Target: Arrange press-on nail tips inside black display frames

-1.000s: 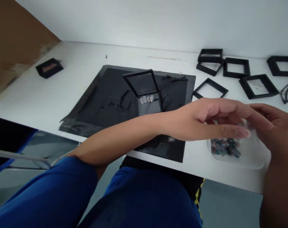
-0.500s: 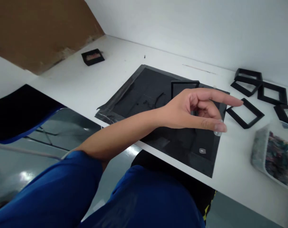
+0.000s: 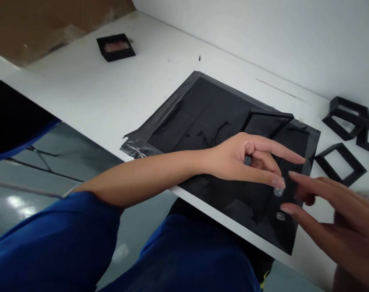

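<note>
Pinching a small clear false nail (image 3: pixel 278 191) at the tips of thumb and forefinger, the left hand (image 3: pixel 245 160) hovers over the near right part of the black mat (image 3: pixel 202 117); the other fingers curl under, the index extends forward. Grip is fingertip-only, probably because the piece is tiny and glossy. The right hand (image 3: pixel 330 219) comes in from the lower right, fingers spread and loosely open, nothing in it; its forefinger tip sits just beside a second clear nail (image 3: pixel 280 216) lying flat on the mat. The dark mat likely serves as contrast for the transparent pieces.

An open black display case (image 3: pixel 265 123) stands on the mat behind the left hand, lid tilted up; its contents are hidden by the hand. Empty black square frames (image 3: pixel 339 164) lie off the mat to the right, some overlapping. A small black tray with pinkish contents (image 3: pixel 115 46) sits far left, well apart.

Surface: white table (image 3: pixel 111 93), mat edges taped with dark tape. White wall behind, brown board at upper left. Blue-clad knees below the table edge, grey floor.
</note>
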`<state>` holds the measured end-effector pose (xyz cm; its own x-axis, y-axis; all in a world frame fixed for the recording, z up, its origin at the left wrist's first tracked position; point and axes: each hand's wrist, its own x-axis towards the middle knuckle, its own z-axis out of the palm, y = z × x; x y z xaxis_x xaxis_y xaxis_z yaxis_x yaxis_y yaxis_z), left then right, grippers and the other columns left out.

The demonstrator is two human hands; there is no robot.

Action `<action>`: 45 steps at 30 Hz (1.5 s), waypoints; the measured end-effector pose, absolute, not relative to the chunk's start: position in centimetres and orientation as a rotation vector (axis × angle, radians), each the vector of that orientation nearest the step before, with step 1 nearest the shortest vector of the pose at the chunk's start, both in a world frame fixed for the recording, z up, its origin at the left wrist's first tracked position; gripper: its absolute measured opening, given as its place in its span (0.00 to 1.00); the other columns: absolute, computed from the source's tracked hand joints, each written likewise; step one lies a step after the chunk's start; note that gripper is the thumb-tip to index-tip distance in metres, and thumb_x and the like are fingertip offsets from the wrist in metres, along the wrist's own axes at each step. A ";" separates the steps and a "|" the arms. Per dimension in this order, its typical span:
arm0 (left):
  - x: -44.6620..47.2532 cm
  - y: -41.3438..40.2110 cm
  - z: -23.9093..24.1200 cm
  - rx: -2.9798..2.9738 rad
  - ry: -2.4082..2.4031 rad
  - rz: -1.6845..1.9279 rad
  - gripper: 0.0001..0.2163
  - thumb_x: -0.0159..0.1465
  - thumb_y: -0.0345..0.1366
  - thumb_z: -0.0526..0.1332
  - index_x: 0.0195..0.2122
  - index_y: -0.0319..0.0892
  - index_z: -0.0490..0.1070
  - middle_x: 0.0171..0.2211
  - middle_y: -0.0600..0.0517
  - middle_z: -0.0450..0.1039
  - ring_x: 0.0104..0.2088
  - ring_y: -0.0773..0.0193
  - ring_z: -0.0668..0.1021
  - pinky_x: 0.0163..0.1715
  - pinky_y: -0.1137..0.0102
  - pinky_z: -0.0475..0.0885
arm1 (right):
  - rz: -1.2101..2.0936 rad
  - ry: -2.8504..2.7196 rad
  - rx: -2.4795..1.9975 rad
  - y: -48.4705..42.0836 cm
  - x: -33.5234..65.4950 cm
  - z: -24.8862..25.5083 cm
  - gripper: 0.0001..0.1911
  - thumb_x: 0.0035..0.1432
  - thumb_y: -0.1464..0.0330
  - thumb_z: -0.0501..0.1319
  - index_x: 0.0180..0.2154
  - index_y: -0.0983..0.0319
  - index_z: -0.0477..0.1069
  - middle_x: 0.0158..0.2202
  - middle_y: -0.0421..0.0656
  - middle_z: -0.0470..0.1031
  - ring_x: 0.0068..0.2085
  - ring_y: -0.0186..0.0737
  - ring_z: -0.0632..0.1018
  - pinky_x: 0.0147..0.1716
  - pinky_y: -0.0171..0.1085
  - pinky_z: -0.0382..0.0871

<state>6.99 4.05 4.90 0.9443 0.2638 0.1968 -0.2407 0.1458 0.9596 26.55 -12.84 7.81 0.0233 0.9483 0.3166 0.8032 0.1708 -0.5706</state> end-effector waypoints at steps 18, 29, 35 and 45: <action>7.4 3.3 4.5 1.368 0.096 0.275 0.30 0.61 0.40 0.68 0.63 0.38 0.66 0.36 0.44 0.84 0.23 0.71 0.73 0.23 0.72 0.64 | 0.370 -1.649 -1.514 -12.1 24.6 5.4 0.34 0.47 0.71 0.73 0.54 0.39 0.75 0.35 0.38 0.80 0.29 0.50 0.78 0.21 0.52 0.73; 7.2 3.1 4.7 1.305 0.102 0.250 0.27 0.62 0.37 0.68 0.62 0.38 0.68 0.37 0.43 0.84 0.26 0.68 0.78 0.24 0.71 0.67 | 0.387 -1.577 -1.557 -12.1 23.8 5.7 0.31 0.48 0.69 0.72 0.52 0.35 0.75 0.34 0.35 0.81 0.28 0.50 0.79 0.22 0.51 0.75; 7.2 3.1 4.6 1.408 0.074 0.270 0.24 0.60 0.40 0.70 0.57 0.40 0.73 0.34 0.45 0.84 0.31 0.64 0.81 0.25 0.71 0.70 | 0.363 -1.457 -1.627 -12.8 23.9 6.2 0.26 0.48 0.64 0.72 0.48 0.32 0.76 0.30 0.36 0.78 0.24 0.49 0.75 0.18 0.50 0.71; 6.9 2.7 4.9 1.273 0.055 0.247 0.04 0.59 0.32 0.70 0.35 0.37 0.81 0.34 0.50 0.82 0.29 0.72 0.80 0.35 0.77 0.79 | 0.438 -1.603 -1.431 -12.4 24.2 5.7 0.31 0.50 0.74 0.72 0.54 0.43 0.76 0.31 0.38 0.77 0.25 0.39 0.74 0.15 0.39 0.66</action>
